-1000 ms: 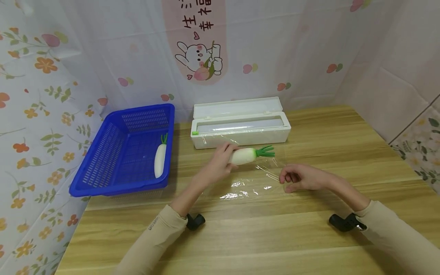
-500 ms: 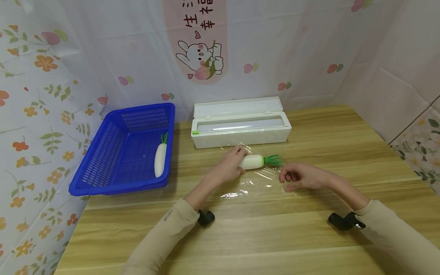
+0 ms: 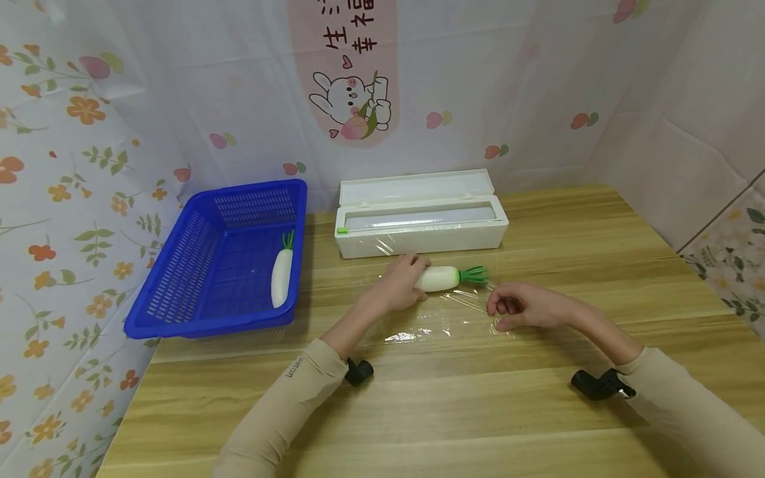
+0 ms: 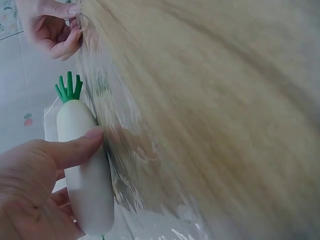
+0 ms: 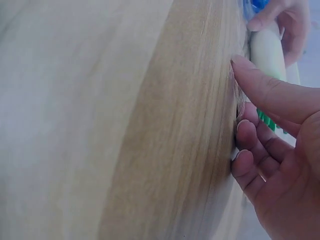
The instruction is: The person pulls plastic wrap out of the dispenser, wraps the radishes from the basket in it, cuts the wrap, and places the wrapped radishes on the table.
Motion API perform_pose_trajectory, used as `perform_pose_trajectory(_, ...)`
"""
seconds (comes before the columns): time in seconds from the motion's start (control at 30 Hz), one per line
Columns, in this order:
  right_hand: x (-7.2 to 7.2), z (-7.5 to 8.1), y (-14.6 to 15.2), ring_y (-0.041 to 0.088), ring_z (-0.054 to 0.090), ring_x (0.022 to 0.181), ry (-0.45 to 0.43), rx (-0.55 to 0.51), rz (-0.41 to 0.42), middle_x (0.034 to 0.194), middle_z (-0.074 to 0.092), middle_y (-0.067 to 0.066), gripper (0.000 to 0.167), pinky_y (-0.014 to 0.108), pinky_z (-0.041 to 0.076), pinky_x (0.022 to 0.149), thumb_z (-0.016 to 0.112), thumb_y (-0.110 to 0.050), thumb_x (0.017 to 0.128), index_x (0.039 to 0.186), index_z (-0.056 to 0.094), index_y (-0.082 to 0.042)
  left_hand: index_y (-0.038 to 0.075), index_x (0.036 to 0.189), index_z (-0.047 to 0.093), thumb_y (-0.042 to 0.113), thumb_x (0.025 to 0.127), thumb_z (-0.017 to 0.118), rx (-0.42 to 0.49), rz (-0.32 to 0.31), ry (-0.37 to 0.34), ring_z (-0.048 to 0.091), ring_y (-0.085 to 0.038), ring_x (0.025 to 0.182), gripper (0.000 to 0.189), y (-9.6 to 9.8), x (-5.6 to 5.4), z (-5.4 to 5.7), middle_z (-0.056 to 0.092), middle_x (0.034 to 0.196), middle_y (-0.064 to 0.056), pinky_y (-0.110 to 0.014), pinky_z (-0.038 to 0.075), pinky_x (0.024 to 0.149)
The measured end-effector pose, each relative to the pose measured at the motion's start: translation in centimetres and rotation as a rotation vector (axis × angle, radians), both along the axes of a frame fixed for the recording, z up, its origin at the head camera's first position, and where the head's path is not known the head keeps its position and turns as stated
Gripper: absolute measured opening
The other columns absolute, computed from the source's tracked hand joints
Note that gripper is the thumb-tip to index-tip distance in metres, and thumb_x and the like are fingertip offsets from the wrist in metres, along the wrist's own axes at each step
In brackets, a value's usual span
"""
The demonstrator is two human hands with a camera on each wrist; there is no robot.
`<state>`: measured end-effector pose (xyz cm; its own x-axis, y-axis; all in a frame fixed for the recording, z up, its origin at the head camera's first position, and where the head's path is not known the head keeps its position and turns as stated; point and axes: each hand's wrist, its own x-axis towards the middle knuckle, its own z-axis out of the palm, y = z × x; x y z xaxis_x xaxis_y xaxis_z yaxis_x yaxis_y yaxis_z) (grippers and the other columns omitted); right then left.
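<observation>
A white radish (image 3: 439, 279) with green stalks lies across a clear sheet of cling film (image 3: 418, 326) on the table. My left hand (image 3: 399, 284) grips its blunt left end, thumb over one side and fingers round the other, as the left wrist view (image 4: 82, 155) shows. At the film's right edge, my right hand (image 3: 528, 307) pinches the film between thumb and curled fingers, just beyond the stalk tips. Behind the radish stands a white cling film box (image 3: 421, 232), lid raised, with the film drawn out over its front.
To the left stands a blue plastic basket (image 3: 140, 325) with a second white radish (image 3: 281, 277) against its right wall. A small green piece (image 3: 342, 230) sits at the box's left front corner. A patterned cloth (image 3: 454, 79) hangs behind the wooden table (image 3: 454, 418).
My left hand has carried the radish to the right and slightly nearer, onto the film, then stayed almost still. The right hand has kept its pinch in nearly the same spot.
</observation>
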<state>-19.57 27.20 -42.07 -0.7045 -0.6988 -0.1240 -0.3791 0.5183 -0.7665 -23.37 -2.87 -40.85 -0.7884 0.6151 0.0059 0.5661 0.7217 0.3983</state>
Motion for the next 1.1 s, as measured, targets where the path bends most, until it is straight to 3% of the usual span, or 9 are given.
perform_pose_trajectory(0.27,0.1,-0.1,0.1,0.014,0.050,0.080,0.035,0.011,0.000,0.089,0.055,0.001,0.021,0.025,0.043,0.068,0.078,-0.021,0.090,0.102,0.065,-0.011,0.003,0.144,0.049,0.020,0.088,0.079,0.022,0.007,-0.050,0.048,-0.029,0.122,0.065,-0.7,0.1,0.1,0.049,0.135,-0.018,-0.042,0.042,0.105)
perform_pose_trajectory(0.6,0.3,-0.3,0.4,0.012,0.053,0.081,0.103,0.009,0.014,0.091,0.059,-0.001,0.019,0.026,0.046,0.069,0.078,-0.021,0.090,0.103,0.065,-0.013,0.001,0.144,0.048,0.019,0.090,0.077,0.062,0.058,-0.034,0.048,-0.029,0.123,0.064,-2.5,0.4,0.8,0.049,0.135,-0.020,-0.041,0.041,0.108)
perform_pose_trajectory(0.87,0.6,-0.2,0.5,0.011,0.052,0.080,0.107,-0.010,0.001,0.093,0.059,-0.002,0.015,0.025,0.046,0.069,0.077,-0.021,0.091,0.097,0.066,-0.015,0.004,0.142,0.051,0.017,0.093,0.074,0.090,0.075,0.003,0.051,-0.028,0.119,0.057,-4.6,1.3,1.4,0.052,0.131,-0.015,-0.041,0.043,0.105)
perform_pose_trajectory(1.1,0.9,-0.4,0.8,0.014,0.051,0.083,0.104,-0.011,0.003,0.094,0.057,0.001,0.019,0.027,0.044,0.071,0.080,-0.024,0.089,0.098,0.066,-0.015,-0.001,0.129,0.059,0.008,0.092,0.073,0.159,0.045,0.029,0.053,-0.031,0.116,0.041,-6.4,2.6,1.4,0.055,0.125,-0.018,-0.045,0.045,0.101)
